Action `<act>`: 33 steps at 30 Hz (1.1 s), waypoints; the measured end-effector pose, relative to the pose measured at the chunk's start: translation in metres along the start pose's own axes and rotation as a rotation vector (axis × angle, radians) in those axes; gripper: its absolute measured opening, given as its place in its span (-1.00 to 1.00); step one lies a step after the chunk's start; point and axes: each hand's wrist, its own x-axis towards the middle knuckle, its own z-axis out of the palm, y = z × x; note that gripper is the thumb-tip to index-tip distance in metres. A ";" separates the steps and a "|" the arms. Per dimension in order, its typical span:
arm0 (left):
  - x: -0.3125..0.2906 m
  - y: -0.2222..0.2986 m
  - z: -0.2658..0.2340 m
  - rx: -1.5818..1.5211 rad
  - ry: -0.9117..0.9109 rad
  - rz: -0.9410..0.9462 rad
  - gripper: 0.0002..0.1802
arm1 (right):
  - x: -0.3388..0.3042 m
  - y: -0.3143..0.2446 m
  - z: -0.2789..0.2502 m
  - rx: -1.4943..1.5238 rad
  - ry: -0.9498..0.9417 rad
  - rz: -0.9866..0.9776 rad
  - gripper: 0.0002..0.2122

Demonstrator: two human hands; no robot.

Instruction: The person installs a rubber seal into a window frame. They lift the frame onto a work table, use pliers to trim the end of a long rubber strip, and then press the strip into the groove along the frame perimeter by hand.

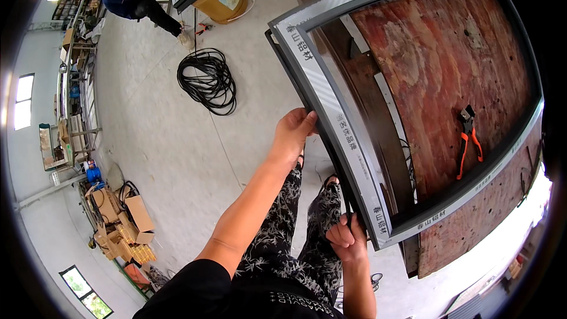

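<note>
In the head view, the frame (pixel 341 124), grey with pale film, lies on the table (pixel 437 41), its left side jutting past the table's left edge. The left hand (pixel 295 133) is at the middle of that side, thumb against the outer edge and fingers curled — whether they pinch anything, I cannot tell. The right hand (pixel 347 239), by the frame's lower left corner, has thumb and fingers closed on a thin black strip (pixel 348 205). Pliers (pixel 467 124) with orange handles lie on the table, inside the frame's opening, near its right side. A cable coil (pixel 224 85) lies on the floor (pixel 159 136); beyond it stands a yellow bucket (pixel 221 3).
</note>
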 end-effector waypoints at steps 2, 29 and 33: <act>-0.004 -0.001 0.007 -0.012 0.042 -0.020 -0.72 | 0.001 0.000 -0.007 0.169 -0.013 0.045 -0.65; -0.049 -0.046 0.032 -0.088 0.053 -0.063 -0.66 | 0.001 0.002 -0.017 0.043 -0.034 0.094 -0.75; -0.048 -0.047 0.035 0.012 0.094 -0.048 -0.68 | -0.044 0.004 -0.020 -0.727 0.205 -0.156 -0.68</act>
